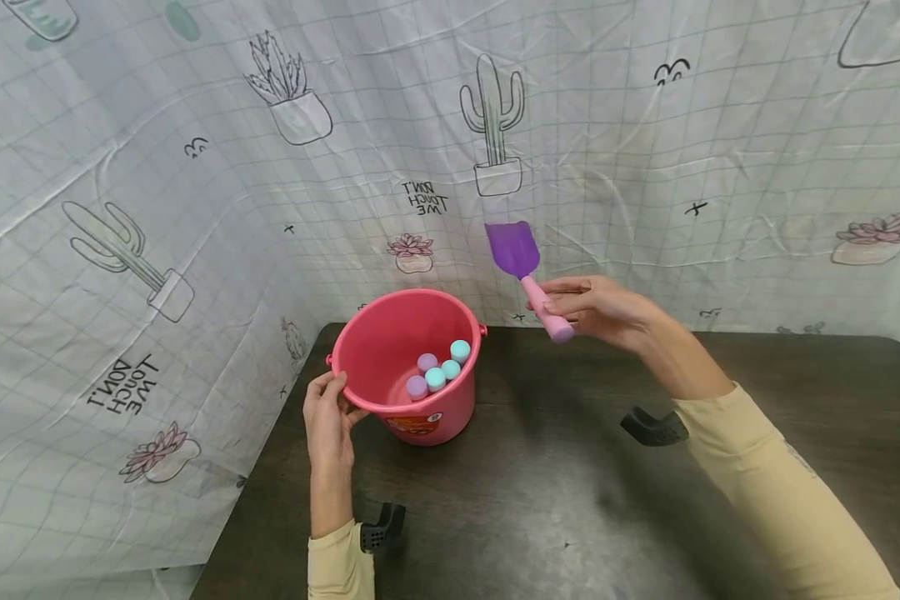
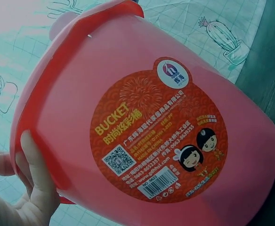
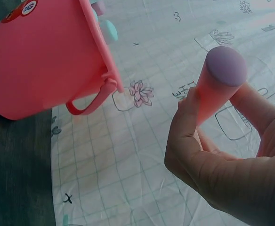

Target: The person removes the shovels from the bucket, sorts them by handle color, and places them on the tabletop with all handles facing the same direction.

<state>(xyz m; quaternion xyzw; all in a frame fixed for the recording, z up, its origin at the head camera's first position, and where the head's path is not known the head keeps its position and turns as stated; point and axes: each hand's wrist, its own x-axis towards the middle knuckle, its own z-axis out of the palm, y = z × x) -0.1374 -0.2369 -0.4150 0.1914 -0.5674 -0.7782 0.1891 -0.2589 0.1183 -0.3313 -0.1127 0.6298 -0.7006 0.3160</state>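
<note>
A pink bucket (image 1: 438, 421) is on the dark table, its mouth facing up toward the head camera. My left hand (image 1: 328, 421) grips its rim at the near left; in the left wrist view the thumb (image 2: 36, 160) lies against the rim, beside a round red label (image 2: 158, 136). Several purple and teal round-topped pieces (image 1: 436, 379) are inside the bucket; their lower parts cannot be made out. Right of the bucket, my right hand (image 1: 607, 308) pinches the pink handle of a toy shovel (image 1: 543, 308) in the air, its purple blade (image 1: 513, 248) pointing up and left.
A white curtain (image 1: 607, 167) printed with cacti hangs behind and to the left of the table (image 1: 540, 500). The bucket's pink carrying handle (image 3: 93, 101) hangs at its side in the right wrist view. Black mounts (image 1: 654, 427) sit at both wrists.
</note>
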